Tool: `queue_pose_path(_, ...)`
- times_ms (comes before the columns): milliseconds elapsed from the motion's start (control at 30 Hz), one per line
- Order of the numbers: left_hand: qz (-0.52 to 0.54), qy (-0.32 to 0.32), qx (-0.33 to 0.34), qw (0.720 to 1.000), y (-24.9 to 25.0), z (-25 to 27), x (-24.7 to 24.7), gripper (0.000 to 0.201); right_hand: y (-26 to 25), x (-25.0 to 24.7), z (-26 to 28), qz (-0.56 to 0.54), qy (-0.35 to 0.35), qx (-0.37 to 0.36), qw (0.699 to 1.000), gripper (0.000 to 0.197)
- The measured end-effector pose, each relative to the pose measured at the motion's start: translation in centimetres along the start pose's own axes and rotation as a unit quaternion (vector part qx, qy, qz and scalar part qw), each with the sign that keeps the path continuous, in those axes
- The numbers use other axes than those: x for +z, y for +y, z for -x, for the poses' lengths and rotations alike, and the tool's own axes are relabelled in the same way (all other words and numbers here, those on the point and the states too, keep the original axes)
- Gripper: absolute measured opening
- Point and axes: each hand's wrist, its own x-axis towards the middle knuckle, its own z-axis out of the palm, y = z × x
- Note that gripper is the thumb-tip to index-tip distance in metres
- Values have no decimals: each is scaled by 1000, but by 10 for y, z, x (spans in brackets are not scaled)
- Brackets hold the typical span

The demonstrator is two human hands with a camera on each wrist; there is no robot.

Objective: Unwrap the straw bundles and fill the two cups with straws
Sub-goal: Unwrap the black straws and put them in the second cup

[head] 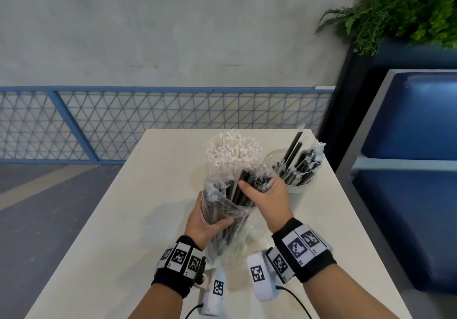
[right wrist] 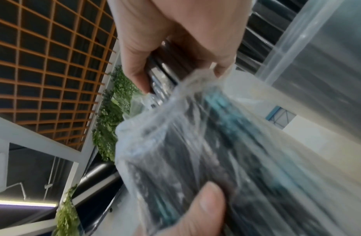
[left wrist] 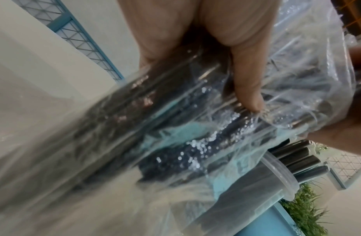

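A clear plastic bag of black straws (head: 230, 210) is held up over the middle of the table (head: 138, 219). My left hand (head: 207, 219) grips the bag (left wrist: 175, 127) around its middle. My right hand (head: 267, 195) reaches into the open top and grips a bunch of black straws (right wrist: 163, 75). Behind the bag, a cup packed with white paper-wrapped straws (head: 232, 150) stands upright. To its right, a clear plastic cup (head: 296, 190) holds several black wrapped straws (head: 296, 163). That cup's rim (left wrist: 280, 172) shows in the left wrist view.
A blue padded bench (head: 410, 170) runs along the table's right side. A fern plant (head: 395, 9) hangs above the far right corner. A blue mesh railing (head: 148, 120) lies beyond the table's far edge. Loose clear wrap (head: 257, 234) lies under the bag.
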Motion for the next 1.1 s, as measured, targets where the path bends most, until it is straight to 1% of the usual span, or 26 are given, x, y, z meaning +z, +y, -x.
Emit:
queue_pose_path(233,-14,4,-18,1000,-4,-2,3,80,-25,-8,-12,-75,77,-52,993,25)
queue_pose_path(333,-24,0,-22,999,-4,-2,3,80,-33,-9,-16,-105,121,-57,986,24)
queue_pose_path(400,-27,1,-23,999,-4,-3,3,85,-36,-8,-16,-137,138,-50,980,24)
queue_pose_path(433,-29,4,-22,999,-3,-3,2,86,-36,-8,-15,-139,132,-48,980,25)
queue_pose_path(467,-30,11,-18,999,-4,-4,3,84,-36,-7,-13,-128,115,-49,984,30)
queue_pose_path(533,-32,21,-10,999,-3,-7,3,77,-34,-5,-6,-62,44,-61,995,43)
queue_pose_path(600,-36,22,-3,999,-3,-8,4,74,-29,-1,6,12,-21,-66,997,45)
queue_pose_path(633,-39,19,-1,999,-1,-8,4,75,-25,2,11,28,-40,-69,996,48)
queue_pose_path(667,-39,17,6,999,-1,-7,4,78,-20,3,16,29,-48,-66,996,53)
queue_pose_path(733,-38,17,12,999,0,-5,3,84,-10,5,19,23,-56,-34,998,59)
queue_pose_path(800,-34,15,13,999,1,-3,3,86,-4,5,20,26,-71,-5,997,55)
queue_pose_path(833,-35,12,12,999,1,-2,3,86,-2,5,19,38,-70,-3,997,52)
queue_pose_path(900,-41,12,9,999,1,-1,3,83,-4,6,17,46,-45,-12,998,42)
queue_pose_path(967,-47,17,6,999,1,-1,3,77,-12,5,10,20,9,-12,1000,31)
queue_pose_path(1000,-48,18,6,999,1,-2,3,74,-17,3,5,0,39,-16,999,29)
queue_pose_path(1100,-57,11,3,998,3,-2,3,68,-32,-6,-10,-49,112,-26,992,33)
